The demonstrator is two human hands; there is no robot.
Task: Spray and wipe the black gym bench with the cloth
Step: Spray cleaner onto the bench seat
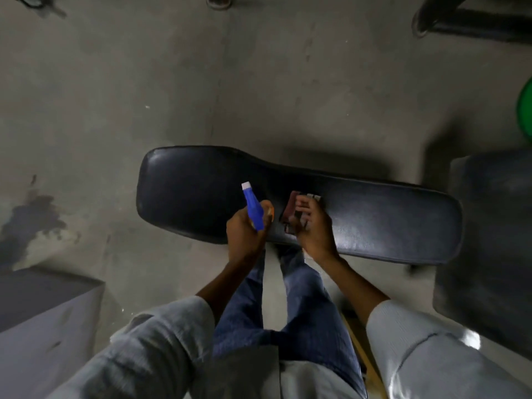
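The black gym bench (pixel 195 191) lies across the middle of the view, its wide end to the left. My left hand (pixel 244 234) grips a spray bottle (pixel 254 208) with a blue head and white nozzle, which points up and to the left over the pad. My right hand (pixel 313 226) holds a dark reddish cloth (pixel 289 210) with pale patches, resting on the bench's near middle. The bottle's body is mostly hidden inside my left hand.
A grey concrete floor (pixel 144 96) with a dark wet stain (pixel 26 223) surrounds the bench. A grey box (pixel 43 312) stands at lower left. Another dark padded seat (pixel 489 240) is at right, a green object (pixel 525 110) at the right edge, and machine frames at the top.
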